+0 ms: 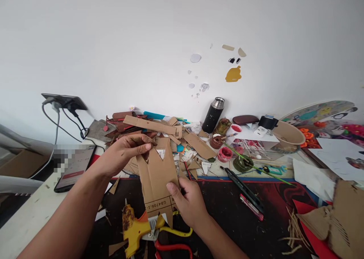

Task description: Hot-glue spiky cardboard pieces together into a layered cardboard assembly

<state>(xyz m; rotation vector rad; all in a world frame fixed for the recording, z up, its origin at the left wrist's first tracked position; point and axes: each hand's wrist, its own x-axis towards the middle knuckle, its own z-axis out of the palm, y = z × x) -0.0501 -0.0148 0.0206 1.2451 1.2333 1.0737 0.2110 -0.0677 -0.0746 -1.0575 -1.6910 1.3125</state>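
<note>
I hold a cut brown cardboard piece upright over the dark mat, with notches cut into its top and bottom edges. My left hand pinches its upper left corner, fingers closed on it. My right hand grips its lower right edge, thumb on the front face. Just below the cardboard lies a yellow glue gun, with red-handled scissors beside it.
A heap of cardboard scraps lies against the wall. A black flask, paint pots, a beige bowl, a utility knife and a phone sit around. Torn cardboard lies at the right.
</note>
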